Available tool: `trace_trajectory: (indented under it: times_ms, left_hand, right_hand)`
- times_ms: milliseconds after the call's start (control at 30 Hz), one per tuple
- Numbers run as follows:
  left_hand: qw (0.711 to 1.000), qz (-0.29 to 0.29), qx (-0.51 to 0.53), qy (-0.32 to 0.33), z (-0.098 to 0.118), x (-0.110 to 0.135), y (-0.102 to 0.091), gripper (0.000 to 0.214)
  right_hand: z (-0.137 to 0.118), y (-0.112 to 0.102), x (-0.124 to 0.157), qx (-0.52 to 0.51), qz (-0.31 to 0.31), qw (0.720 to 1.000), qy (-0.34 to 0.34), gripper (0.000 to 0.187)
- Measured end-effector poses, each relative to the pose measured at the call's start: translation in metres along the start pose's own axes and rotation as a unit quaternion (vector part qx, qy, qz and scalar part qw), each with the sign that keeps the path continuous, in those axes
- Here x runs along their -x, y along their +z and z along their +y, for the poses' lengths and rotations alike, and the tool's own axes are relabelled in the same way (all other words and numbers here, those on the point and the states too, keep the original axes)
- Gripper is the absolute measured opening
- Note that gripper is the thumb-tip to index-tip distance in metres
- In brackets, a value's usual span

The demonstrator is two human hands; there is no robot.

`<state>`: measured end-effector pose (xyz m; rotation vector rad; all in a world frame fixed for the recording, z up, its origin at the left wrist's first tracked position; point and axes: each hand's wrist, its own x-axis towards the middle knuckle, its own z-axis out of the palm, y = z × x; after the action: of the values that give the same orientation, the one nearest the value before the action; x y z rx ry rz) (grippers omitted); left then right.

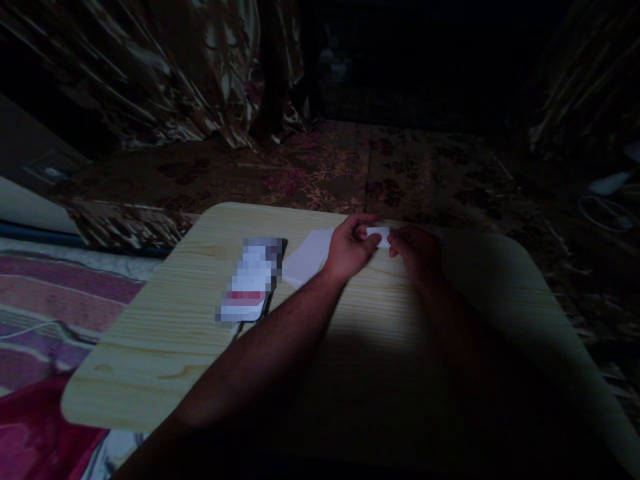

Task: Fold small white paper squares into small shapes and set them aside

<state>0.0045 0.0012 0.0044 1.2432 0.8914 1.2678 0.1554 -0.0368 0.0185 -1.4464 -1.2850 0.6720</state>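
Observation:
Near the far edge of a light wooden table (pixel 145 333), both hands hold one small white piece of paper (pixel 384 233). My left hand (pixel 351 245) pinches it from the left, the thumb lying across its front. From the right, the fingertips of my right hand (pixel 415 252) close on its other edge; that hand is in shadow. White paper sheets (pixel 306 259) lie on the table beside my left hand, partly covered by it. Left of them rests a phone (pixel 249 280) with its screen lit and blurred out.
A striped bed cover (pixel 65 287) and a red cloth (pixel 45 420) are at the left. Beyond the table stretches a dark floral cloth surface (pixel 320 167), with patterned curtains (pixel 200 60) behind. A white cable (pixel 605 210) lies at the right. The room is dim.

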Motion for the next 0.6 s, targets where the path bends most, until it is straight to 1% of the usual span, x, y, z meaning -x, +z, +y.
trace_trajectory:
  times_ms: [100,167,333,600]
  left_hand:
    - [0.999,-0.005,-0.025,0.040,-0.0007,0.0005,0.0003,0.031]
    - [0.997,0.001,-0.051,0.050,-0.0006,0.0009,-0.0005,0.023]
    - [0.996,0.006,-0.080,0.034,0.0000,0.0011,-0.0026,0.019]
    - [0.999,0.006,-0.047,0.018,0.0028,0.0002,-0.0024,0.014]
  right_hand:
    - [-0.0007,0.0007,0.0002,0.010,0.006,1.000,0.001,0.019]
    - [-0.0005,0.0016,0.0000,0.015,0.009,1.000,0.002,0.019]
    - [0.0034,0.0037,-0.0013,0.012,0.020,1.000,0.000,0.019]
    - [0.0026,0.0041,-0.0001,0.023,0.021,1.000,-0.001,0.019]
